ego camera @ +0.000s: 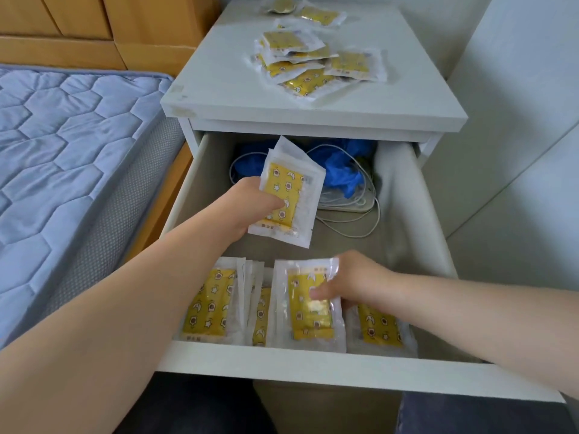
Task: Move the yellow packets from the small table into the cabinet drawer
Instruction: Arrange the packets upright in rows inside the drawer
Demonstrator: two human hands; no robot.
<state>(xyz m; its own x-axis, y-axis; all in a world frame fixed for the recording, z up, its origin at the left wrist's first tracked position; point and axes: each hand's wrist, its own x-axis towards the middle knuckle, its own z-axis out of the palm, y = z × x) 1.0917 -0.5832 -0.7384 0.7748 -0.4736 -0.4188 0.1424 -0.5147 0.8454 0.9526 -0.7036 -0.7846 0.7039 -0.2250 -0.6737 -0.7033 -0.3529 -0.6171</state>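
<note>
Nearest me, along the front edge of the drawer [313, 368], a row of packets [208, 303] leans upright. My right grip [354, 285] is clamped on one packet [308, 311] in that row, curled round its right edge. Farther in, my left grip [253, 208] is clamped on a small stack of packets [291, 189], held tilted above the drawer's middle. Behind the stack, at the drawer's back, crumpled blue plastic [340, 175] and a white cable [360, 223] crowd the floor. Beyond, on the bench [219, 76], loose packets [297, 61] lie heaped toward its far right corner. A blue mattress [62, 136] lies beside the bench's left edge.
</note>
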